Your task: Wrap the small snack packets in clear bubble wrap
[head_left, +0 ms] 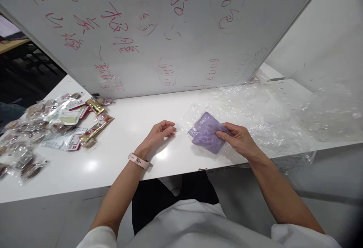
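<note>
My right hand (234, 138) grips a flat purple packet (208, 134) by its right corner, thumb on top. The packet has a paler pattern and shiny patches; its exact kind does not show. It is held tilted over the white table, and crumpled clear plastic (187, 117) shows around its left side. My left hand (163, 130), with a pale pink band (138, 161) on the wrist, is a short way left of the packet. Its fingers are loosely bent, a little apart from the thumb, and nothing shows in them.
Several small clear-wrapped packs (36, 123), a silver pouch (66, 140) and gold sachets (96, 128) lie heaped at the left of the table (136, 108). Clear plastic film (266, 115) spreads over its right side. A whiteboard (159, 47) with red writing stands along the back.
</note>
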Demonstrator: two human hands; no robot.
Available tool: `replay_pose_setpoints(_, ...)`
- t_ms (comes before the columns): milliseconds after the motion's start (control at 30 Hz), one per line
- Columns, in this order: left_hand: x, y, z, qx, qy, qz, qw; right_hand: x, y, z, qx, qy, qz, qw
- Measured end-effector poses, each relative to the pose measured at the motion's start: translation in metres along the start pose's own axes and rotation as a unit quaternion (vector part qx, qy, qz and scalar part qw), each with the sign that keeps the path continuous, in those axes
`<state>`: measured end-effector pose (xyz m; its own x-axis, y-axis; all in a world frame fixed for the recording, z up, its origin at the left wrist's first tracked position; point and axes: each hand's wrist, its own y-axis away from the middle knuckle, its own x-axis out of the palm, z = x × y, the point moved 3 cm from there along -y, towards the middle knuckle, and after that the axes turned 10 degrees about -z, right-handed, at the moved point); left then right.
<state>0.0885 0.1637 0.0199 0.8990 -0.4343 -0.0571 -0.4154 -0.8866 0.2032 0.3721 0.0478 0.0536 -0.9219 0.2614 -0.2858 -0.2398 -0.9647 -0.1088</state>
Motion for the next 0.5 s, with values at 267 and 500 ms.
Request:
replay_pose_setpoints(267,0.000,0.002,-0.004,-0.016,-0.004,-0.013,1.000,0.009,0.014,0.001,0.008,0.000,0.076,0.997)
replay_pose_setpoints(500,0.000,0.002,-0.003,-0.024,-0.001,-0.027,0.999,-0.134,-0.065,-0.018,-0.158,0.004,-0.409,0.899)
